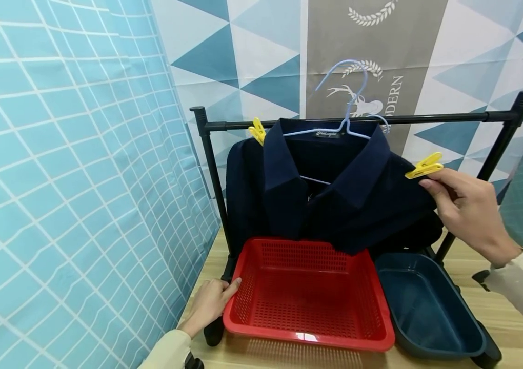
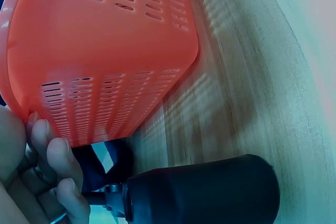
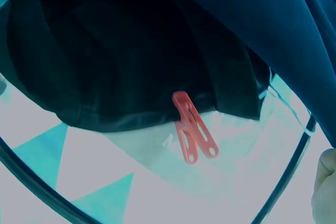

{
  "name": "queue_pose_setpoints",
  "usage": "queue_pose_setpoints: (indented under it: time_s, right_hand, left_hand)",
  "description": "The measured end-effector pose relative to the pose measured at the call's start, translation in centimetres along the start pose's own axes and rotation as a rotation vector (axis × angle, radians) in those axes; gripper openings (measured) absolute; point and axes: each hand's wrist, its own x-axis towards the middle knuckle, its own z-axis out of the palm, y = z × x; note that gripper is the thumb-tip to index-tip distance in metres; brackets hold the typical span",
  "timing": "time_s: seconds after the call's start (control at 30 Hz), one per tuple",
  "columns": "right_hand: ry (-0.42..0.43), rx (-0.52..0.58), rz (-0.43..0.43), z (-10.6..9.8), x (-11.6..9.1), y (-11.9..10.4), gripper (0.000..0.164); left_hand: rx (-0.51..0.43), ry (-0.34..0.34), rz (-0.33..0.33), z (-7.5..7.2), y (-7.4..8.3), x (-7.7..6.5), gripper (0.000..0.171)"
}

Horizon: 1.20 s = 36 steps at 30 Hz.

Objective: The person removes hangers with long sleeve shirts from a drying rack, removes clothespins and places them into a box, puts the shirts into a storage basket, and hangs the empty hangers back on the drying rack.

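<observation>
A dark navy collared shirt (image 1: 335, 205) hangs on a pale blue wire hanger (image 1: 354, 95) at a black rack. One yellow clothespin (image 1: 257, 130) is clipped at the shirt's left shoulder, and a second clothespin (image 1: 424, 165) sits at the right shoulder. My right hand (image 1: 471, 207) pinches the shirt's shoulder edge between thumb and index finger, right beside that second clothespin. With thumb over the rim and fingers curled beneath it, my left hand (image 1: 210, 302) grips the left side of a red perforated basket (image 1: 307, 344). In the right wrist view, a clothespin (image 3: 194, 129), tinted pink, bites the shirt's edge.
The black rack's crossbar (image 1: 441, 118) runs behind the shirt, with posts on both sides. A dark blue basin (image 1: 427, 307) stands right of the basket on the wooden table (image 1: 510, 328). Close under my left hand lies the rack's black foot (image 2: 205, 190).
</observation>
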Motion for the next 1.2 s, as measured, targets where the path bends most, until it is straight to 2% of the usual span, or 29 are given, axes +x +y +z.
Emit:
queue_pose_setpoints:
  time_s: [0.2, 0.5, 0.77, 0.97, 1.1, 1.2]
  right_hand:
    - [-0.026, -0.066, 0.028, -1.9, -0.1, 0.0, 0.016]
    - [-0.058, -0.035, 0.036, -2.9, -1.2, -0.4, 0.01]
    - [-0.113, 0.054, 0.047, -1.9, -3.0, -1.0, 0.013]
    - [-0.165, 0.102, 0.036, -0.7, -4.7, -1.5, 0.021]
    - [-0.199, 0.125, 0.039, 0.1, -5.9, -1.8, 0.016]
    - [-0.222, 0.149, 0.042, 0.7, -6.8, -2.1, 0.016]
  left_hand:
    - [-0.007, -0.004, -0.014, 0.1, 0.1, 0.0, 0.062]
    - [-0.033, 0.002, -0.023, 0.0, 0.1, -0.1, 0.064]
    - [-0.055, 0.015, -0.017, 0.1, 0.1, -0.1, 0.064]
    - [-0.153, 0.001, -0.041, 0.1, -0.1, -0.2, 0.065]
    - [-0.218, -0.026, -0.052, -0.1, -0.3, -0.2, 0.065]
    - [-0.231, -0.053, -0.047, -0.5, -0.4, -0.2, 0.063]
